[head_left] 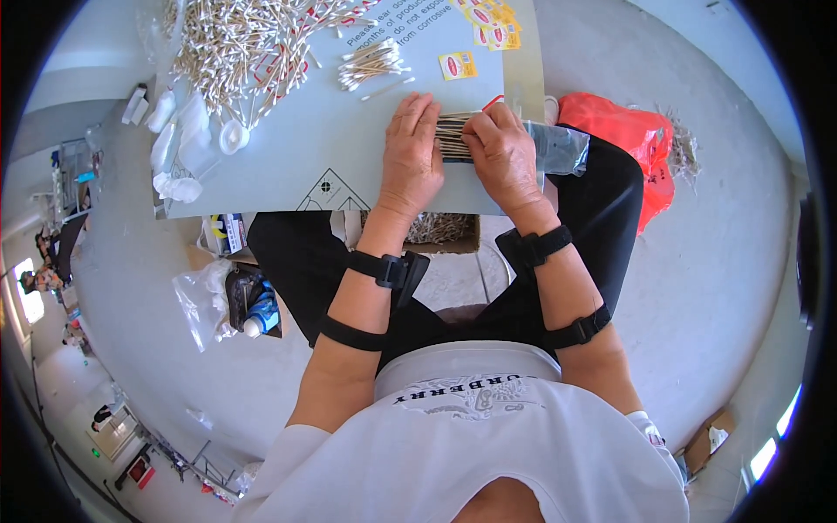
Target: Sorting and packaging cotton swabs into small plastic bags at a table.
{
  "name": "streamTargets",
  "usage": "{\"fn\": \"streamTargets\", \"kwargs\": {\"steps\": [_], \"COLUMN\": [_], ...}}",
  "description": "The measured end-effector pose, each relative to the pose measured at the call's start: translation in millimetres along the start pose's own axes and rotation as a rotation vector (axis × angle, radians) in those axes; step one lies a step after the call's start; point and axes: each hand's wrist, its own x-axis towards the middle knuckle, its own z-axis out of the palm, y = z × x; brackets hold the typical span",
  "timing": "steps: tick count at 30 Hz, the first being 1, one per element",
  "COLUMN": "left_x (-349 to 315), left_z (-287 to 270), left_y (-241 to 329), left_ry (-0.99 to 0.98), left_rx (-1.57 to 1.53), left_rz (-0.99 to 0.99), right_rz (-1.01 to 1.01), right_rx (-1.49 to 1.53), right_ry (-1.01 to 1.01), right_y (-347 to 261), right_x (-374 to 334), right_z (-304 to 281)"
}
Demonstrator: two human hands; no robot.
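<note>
A bundle of cotton swabs (453,137) lies between my two hands at the table's near right, its sticks side by side. My left hand (413,152) is curled around the bundle's left end, fingers together, hiding the tips there. Over the right end, my right hand (503,152) has its fingers bent and pinched at the mouth of a clear plastic bag (561,149). The bag stretches out to the right, past the table's edge. Beyond my hands are a smaller heap of cotton swabs (373,64) and a single loose swab (388,89).
A large pile of cotton swabs (231,52) covers the far left of the table (288,148). Yellow-and-white labels (458,65) lie at the far right. White plastic pieces (192,131) sit at the left edge. A red bag (619,139) and an open box (445,231) stand below.
</note>
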Motion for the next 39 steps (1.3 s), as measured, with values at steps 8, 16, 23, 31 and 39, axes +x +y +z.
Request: {"fn": "streamTargets", "kwargs": {"steps": [8,16,23,31,39], "left_x": [6,28,33,38,42], "left_z": [-7,-17,-17,-19,-16], "left_y": [-5,-9,-12,-8,-14], "left_ry": [0.106,-0.031,-0.042,-0.146,-0.093], "left_rx": [-0.128,-0.026,-0.015,0.044,-0.021], "left_rz": [-0.052,0.05,0.079,0.151,0.121], "right_rz": [-0.081,-0.059,-0.056,-0.063,-0.07], "right_rx": [0.079,0.184,0.197,0.188,0.191], "right_ry": [0.023,0.025,0.036,0.035,0.045], "right_y": [3,5,4,5,4], "right_x": [-5,-8,-7,-8,-8], "right_z": [-4,-7,-5,-6,-6]}}
